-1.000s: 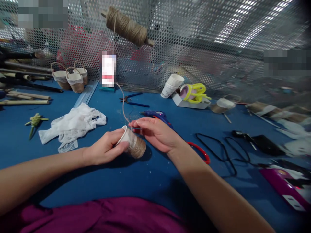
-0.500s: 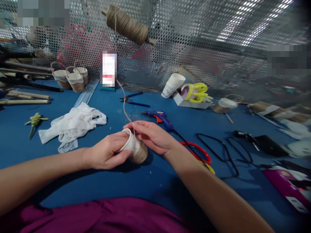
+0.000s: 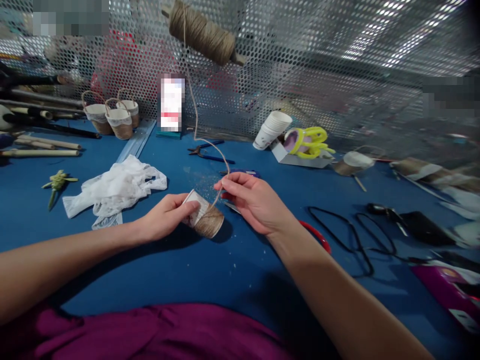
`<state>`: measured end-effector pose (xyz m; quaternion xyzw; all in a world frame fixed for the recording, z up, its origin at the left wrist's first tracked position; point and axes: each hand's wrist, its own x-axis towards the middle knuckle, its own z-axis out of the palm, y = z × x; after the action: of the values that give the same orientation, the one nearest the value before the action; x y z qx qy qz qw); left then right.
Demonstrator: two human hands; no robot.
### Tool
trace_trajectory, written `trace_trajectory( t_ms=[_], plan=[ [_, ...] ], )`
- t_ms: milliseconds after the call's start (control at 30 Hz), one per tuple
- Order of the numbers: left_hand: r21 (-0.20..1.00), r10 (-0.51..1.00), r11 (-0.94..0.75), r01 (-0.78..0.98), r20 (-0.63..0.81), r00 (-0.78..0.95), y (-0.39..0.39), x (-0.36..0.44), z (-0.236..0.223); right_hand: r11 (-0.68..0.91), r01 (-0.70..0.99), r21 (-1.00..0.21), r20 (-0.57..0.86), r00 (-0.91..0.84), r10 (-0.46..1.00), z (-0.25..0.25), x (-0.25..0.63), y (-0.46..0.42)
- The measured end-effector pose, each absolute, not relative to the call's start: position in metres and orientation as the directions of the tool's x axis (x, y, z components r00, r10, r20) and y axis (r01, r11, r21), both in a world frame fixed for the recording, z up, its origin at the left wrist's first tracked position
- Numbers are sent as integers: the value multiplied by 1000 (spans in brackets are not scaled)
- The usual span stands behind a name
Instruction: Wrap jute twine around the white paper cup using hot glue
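My left hand (image 3: 168, 215) grips a white paper cup (image 3: 197, 206) near its rim, thumb on the outer wall. The cup is tilted, its base toward the right, and brown twine is wrapped around its lower part. Between thumb and fingertips of my right hand (image 3: 251, 197) is a strand of jute twine (image 3: 212, 143). It runs from the cup up to a large twine spool (image 3: 201, 34) hanging at the mesh. A blue glue gun (image 3: 245, 173) lies behind my right hand, mostly hidden. A thin metal tip (image 3: 232, 206) shows under that hand.
Blue-handled pliers (image 3: 212, 152), white lace (image 3: 116, 187) and a phone (image 3: 171, 103) lie or stand beyond. Small twine-wrapped baskets (image 3: 120, 124) stand back left; stacked paper cups (image 3: 272, 130) lean back right. A black cable (image 3: 350, 240) loops at right, near a red handle (image 3: 317, 236).
My right hand has drawn the twine up and away from the cup. The cup has turned so its opening no longer faces me. The glue gun is now more hidden.
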<state>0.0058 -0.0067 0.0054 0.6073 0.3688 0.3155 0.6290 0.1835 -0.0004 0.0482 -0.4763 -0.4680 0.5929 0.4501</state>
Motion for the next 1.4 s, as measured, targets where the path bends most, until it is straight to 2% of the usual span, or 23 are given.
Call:
trace_trajectory(
  t_ms=[233, 533, 1167, 1400],
  plan=[
    [996, 832, 84, 20, -81, 548, -8, 4, 6, -123, -8, -992, -123, -46, 991, 44, 185, 4],
    [999, 832, 42, 16, -44, 553, -8, 3, 5, -121, 30, -992, -122, -27, 992, 43, 185, 3],
    [951, 792, -302, 59, 216, 571, -16, -4, 7, -115, 67, -991, -121, -98, 988, 35, 181, 1],
    [876, 732, -476, 78, 345, 587, -18, -5, 13, -138, 60, -989, -146, -146, 979, 33, 176, -3]
  ],
)
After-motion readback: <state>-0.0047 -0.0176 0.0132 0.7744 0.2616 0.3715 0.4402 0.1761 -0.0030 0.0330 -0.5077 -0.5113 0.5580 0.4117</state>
